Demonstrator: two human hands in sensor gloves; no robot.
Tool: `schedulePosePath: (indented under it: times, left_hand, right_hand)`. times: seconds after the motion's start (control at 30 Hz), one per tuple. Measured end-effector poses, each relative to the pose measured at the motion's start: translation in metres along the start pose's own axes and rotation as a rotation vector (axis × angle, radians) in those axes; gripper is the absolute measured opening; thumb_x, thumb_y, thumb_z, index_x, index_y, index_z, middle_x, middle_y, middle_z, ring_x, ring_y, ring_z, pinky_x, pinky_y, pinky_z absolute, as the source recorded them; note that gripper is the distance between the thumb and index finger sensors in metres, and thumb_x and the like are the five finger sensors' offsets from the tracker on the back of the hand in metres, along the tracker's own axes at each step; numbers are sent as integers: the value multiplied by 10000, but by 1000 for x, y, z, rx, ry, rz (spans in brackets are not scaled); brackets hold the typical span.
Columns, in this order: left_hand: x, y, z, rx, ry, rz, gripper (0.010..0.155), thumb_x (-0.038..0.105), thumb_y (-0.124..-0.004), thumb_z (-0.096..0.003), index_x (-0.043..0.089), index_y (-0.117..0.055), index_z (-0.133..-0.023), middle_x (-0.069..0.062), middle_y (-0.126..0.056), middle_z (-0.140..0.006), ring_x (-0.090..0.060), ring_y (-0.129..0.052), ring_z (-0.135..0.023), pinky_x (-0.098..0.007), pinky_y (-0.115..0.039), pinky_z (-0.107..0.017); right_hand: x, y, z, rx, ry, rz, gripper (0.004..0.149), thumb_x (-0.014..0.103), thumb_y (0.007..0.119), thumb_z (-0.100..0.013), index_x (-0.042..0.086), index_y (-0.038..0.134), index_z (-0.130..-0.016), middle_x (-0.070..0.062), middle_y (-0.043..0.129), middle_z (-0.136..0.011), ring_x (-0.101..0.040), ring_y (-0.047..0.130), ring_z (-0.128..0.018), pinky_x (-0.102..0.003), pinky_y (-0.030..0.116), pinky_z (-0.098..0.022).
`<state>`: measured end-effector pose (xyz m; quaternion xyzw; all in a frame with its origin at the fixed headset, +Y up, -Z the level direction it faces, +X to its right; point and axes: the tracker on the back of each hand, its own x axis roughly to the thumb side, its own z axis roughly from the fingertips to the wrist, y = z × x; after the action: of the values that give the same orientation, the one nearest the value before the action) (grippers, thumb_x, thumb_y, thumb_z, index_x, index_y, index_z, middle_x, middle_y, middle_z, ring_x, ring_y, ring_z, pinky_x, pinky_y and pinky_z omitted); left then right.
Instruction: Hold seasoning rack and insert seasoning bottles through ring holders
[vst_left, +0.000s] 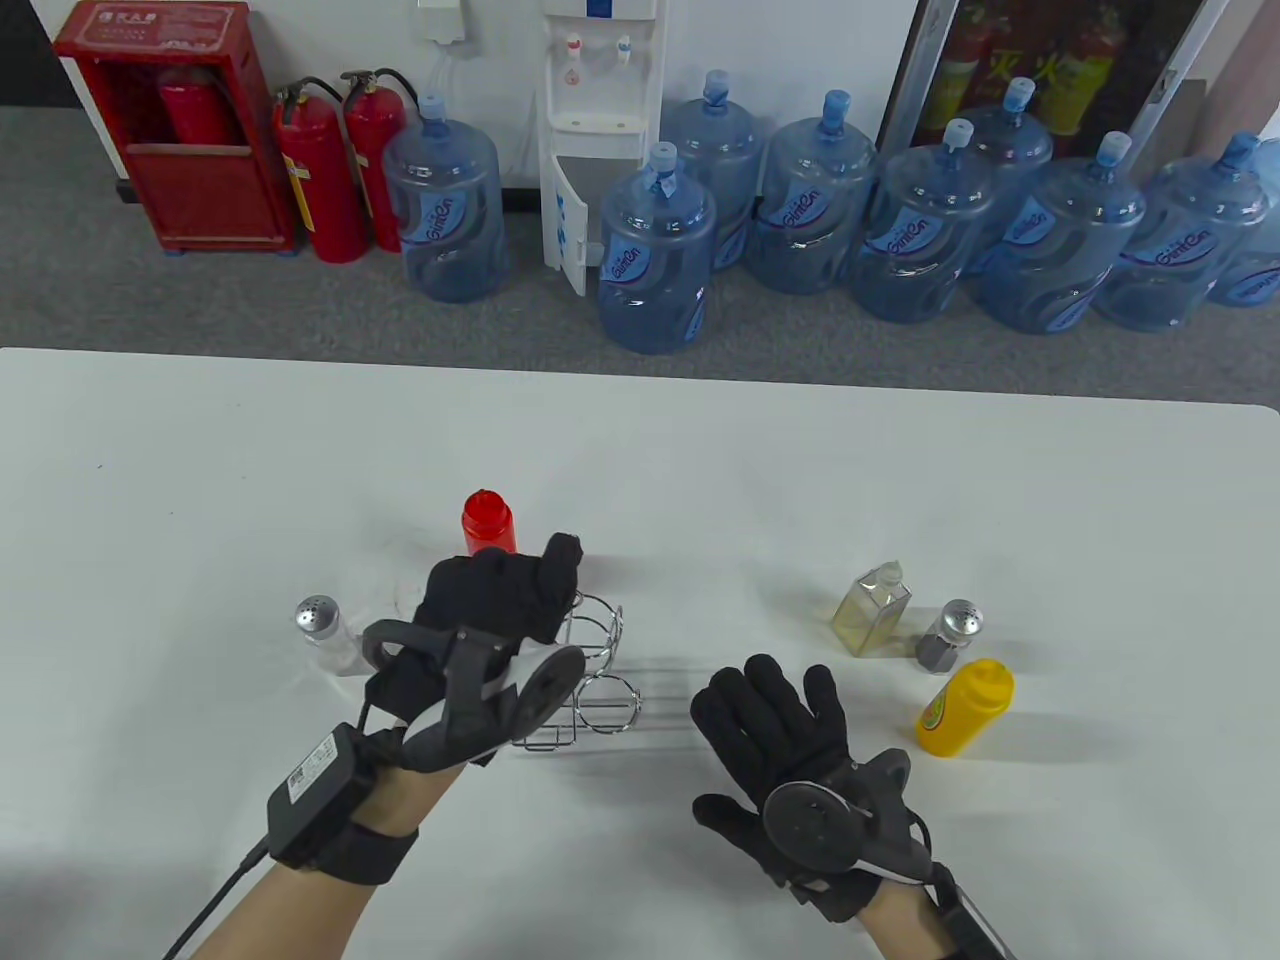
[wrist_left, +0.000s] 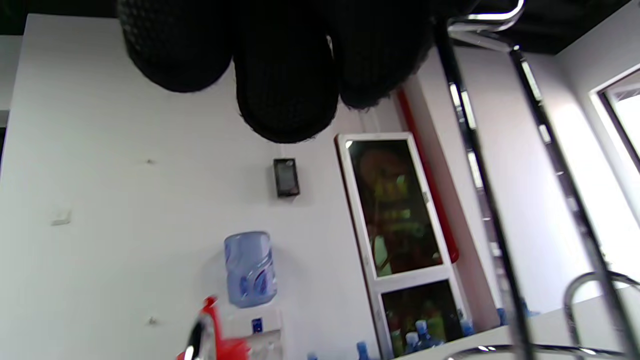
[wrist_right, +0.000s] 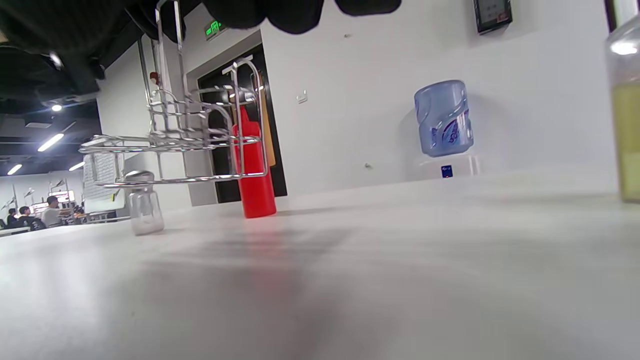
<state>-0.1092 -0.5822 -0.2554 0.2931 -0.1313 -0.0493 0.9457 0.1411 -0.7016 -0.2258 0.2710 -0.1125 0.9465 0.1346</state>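
My left hand (vst_left: 545, 590) grips the top handle of the chrome wire seasoning rack (vst_left: 600, 680) and holds it a little above the table, as the right wrist view (wrist_right: 175, 145) shows. Its rings are empty. The rack's wires (wrist_left: 480, 165) run beside my left fingers (wrist_left: 285, 75) in the left wrist view. My right hand (vst_left: 770, 700) is open and empty, fingers spread over the table right of the rack. A red squeeze bottle (vst_left: 488, 522) stands behind the rack, a clear shaker (vst_left: 322, 630) to its left. A glass oil bottle (vst_left: 872, 608), a dark shaker (vst_left: 950, 635) and a yellow squeeze bottle (vst_left: 965, 707) stand at the right.
The white table (vst_left: 200, 480) ends at its far edge, with grey floor beyond. Water jugs (vst_left: 655, 250), a dispenser and fire extinguishers (vst_left: 320, 170) stand on the floor by the wall.
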Motion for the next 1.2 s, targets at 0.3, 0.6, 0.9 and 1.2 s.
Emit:
schedulePosePath:
  times: [0.3,0.6,0.9,1.2]
  left_hand:
    - [33,1,31,-8,-44,89,450,416,-661,-458,318,-687,-896,188,-920,-503,-113,-1007,-619,-444,-810,-509]
    - [33,-9,48,1,-78,130,444,426,-659,-459,327,-691,-890,198,-920,-498,-101,-1011,-613,-435,-815,-507]
    - [23,-10,64,72,-54,188,448,434,-659,-461,329,-682,-896,204,-915,-503,-95,-1007,-623,-428,-814,-513]
    - [16,-15,66,83,-28,185,448,443,-658,-460,335,-683,-894,215,-917,-498,-85,-1012,-623,-423,-820,-515]
  right_hand:
    - [-3,-9,4,-33,6,-21,853,686,631,-348,350,336,-1075,42,294,-1161,-305,315,-1105,-661,182,-744]
    - [-1,-10,0,-34,4,-8,853,684,635,-348,349,339,-1075,42,292,-1161,-307,309,-1105,-662,175,-743]
    - [5,-72,-38,14,30,322,874,691,697,-325,328,433,-1075,27,431,-1155,-313,457,-1091,-658,252,-744]
    - [-74,-95,-107,233,463,577,884,668,759,-303,297,495,-1061,-3,543,-1124,-321,568,-1057,-642,286,-747]
